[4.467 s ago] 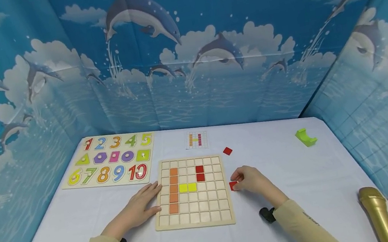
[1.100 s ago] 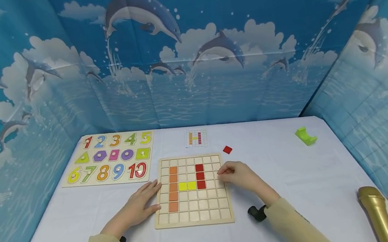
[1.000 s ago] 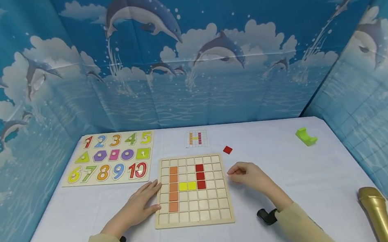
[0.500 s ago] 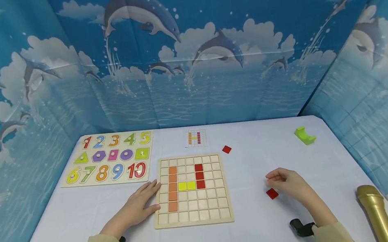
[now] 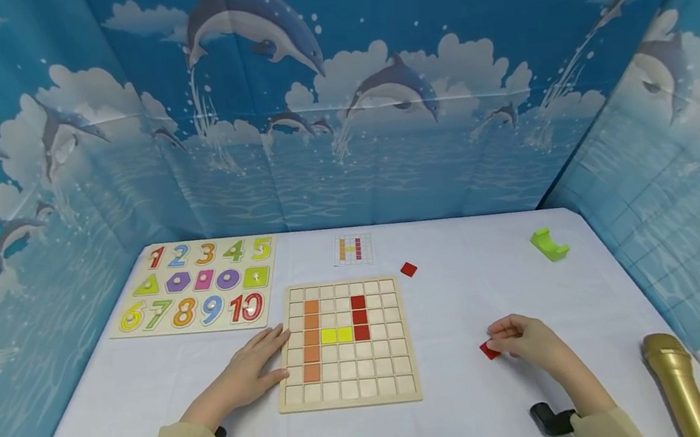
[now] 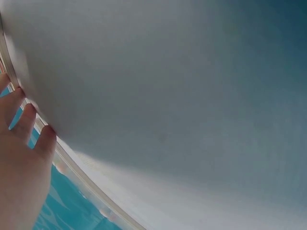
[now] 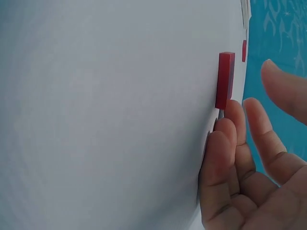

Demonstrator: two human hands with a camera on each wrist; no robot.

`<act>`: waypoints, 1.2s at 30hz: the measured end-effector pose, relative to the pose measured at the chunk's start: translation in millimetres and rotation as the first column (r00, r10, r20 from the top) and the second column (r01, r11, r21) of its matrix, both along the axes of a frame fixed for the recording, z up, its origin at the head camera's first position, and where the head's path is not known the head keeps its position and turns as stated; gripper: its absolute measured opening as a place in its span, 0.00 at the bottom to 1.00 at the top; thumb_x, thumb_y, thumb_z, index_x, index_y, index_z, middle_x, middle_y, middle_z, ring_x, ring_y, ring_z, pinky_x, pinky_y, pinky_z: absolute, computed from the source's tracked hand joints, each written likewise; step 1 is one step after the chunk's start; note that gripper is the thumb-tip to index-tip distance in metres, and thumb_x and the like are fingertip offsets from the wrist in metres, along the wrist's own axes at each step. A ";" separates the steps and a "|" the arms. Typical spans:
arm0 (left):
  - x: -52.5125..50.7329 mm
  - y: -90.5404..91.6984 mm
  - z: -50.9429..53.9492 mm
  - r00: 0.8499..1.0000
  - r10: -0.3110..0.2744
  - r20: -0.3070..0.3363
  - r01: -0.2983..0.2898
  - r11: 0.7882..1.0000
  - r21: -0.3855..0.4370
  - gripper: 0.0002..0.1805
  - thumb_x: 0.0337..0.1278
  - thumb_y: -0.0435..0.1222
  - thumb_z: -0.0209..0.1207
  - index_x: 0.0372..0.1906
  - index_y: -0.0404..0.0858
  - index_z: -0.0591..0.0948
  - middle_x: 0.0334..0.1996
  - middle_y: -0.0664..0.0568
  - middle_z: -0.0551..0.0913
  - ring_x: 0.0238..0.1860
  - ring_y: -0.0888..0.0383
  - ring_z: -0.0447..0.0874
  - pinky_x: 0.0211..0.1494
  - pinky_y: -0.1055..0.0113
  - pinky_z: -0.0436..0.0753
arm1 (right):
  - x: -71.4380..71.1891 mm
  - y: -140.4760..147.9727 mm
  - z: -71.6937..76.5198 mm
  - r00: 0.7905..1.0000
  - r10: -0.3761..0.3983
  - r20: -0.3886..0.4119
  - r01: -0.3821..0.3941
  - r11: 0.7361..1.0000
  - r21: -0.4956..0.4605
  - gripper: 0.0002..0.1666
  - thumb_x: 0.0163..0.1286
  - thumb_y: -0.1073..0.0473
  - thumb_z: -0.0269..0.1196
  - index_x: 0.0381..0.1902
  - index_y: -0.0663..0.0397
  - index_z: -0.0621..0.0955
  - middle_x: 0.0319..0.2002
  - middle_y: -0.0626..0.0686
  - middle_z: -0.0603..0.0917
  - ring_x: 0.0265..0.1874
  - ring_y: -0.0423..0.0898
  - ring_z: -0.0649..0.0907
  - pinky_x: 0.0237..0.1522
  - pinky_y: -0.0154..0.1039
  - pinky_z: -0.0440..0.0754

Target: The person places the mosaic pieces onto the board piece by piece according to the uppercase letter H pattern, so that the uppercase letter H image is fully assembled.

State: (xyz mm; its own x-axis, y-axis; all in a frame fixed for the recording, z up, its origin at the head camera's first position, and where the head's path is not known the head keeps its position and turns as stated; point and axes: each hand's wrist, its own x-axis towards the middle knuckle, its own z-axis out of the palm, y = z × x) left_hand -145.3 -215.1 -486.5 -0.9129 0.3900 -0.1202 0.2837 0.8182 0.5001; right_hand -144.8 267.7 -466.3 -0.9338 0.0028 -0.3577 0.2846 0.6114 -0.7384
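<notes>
In the head view, my left hand (image 5: pixel 251 373) rests with straight fingers against the left edge of a wooden grid board (image 5: pixel 349 402). The board holds a column of orange tiles (image 5: pixel 311 339), two yellow tiles (image 5: pixel 336 335) and a column of three red tiles (image 5: pixel 360 318). To the board's right, my right hand (image 5: pixel 532 344) is over a loose red tile (image 5: pixel 488 351), partly covering it. The right wrist view shows this tile (image 7: pixel 223 81) lying at the fingertips, with thumb and index finger apart and nothing pinched. The left wrist view shows the left fingers (image 6: pixel 45 141) at the board's edge.
Another red tile (image 5: pixel 409 269) lies beyond the board's upper right corner. A pattern card (image 5: pixel 353 249) lies behind the board. A number puzzle (image 5: pixel 195 289) is at the back left, a green curved block (image 5: pixel 550 245) at the back right, a gold microphone (image 5: pixel 677 381) at the right edge.
A third red tile joined the red column on the board. My right hand then moved away rightward and lowered onto another loose red tile. My left hand stayed at the board's edge.
</notes>
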 end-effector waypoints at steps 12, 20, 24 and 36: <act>-0.6 -0.6 -0.3 1.000 -0.004 0.001 0.004 1.000 0.004 0.36 0.65 0.45 0.61 0.74 0.39 0.64 0.76 0.43 0.59 0.77 0.39 0.52 0.74 0.36 0.58 | -2.9 -4.9 -2.3 0.999 0.037 -0.028 -0.034 0.996 0.086 0.21 0.60 0.60 0.70 0.48 0.66 0.80 0.38 0.54 0.84 0.35 0.44 0.81 0.35 0.35 0.77; -0.6 -0.5 -0.8 1.000 0.000 0.003 0.000 1.000 0.007 0.37 0.65 0.45 0.61 0.74 0.39 0.64 0.76 0.44 0.59 0.77 0.39 0.52 0.74 0.36 0.57 | -4.3 -7.9 -2.3 0.997 0.068 -0.037 -0.061 0.985 0.164 0.23 0.57 0.58 0.73 0.46 0.64 0.79 0.36 0.53 0.82 0.35 0.46 0.79 0.35 0.36 0.75; -0.2 -0.2 -1.1 1.000 -0.003 0.001 0.003 1.000 0.008 0.37 0.65 0.45 0.61 0.74 0.38 0.64 0.76 0.43 0.59 0.77 0.39 0.52 0.74 0.36 0.57 | -4.0 -10.4 -1.2 0.996 0.072 -0.048 -0.061 0.978 0.200 0.23 0.55 0.58 0.74 0.44 0.64 0.79 0.34 0.52 0.81 0.34 0.46 0.77 0.33 0.36 0.75; -0.6 -0.2 -1.3 1.000 -0.006 -0.006 0.006 1.000 0.009 0.36 0.65 0.44 0.61 0.74 0.38 0.65 0.76 0.43 0.60 0.77 0.39 0.53 0.74 0.36 0.57 | -4.0 -17.7 2.9 0.996 0.083 -0.043 -0.070 0.969 0.238 0.20 0.55 0.63 0.74 0.41 0.62 0.76 0.31 0.51 0.77 0.31 0.46 0.76 0.31 0.36 0.73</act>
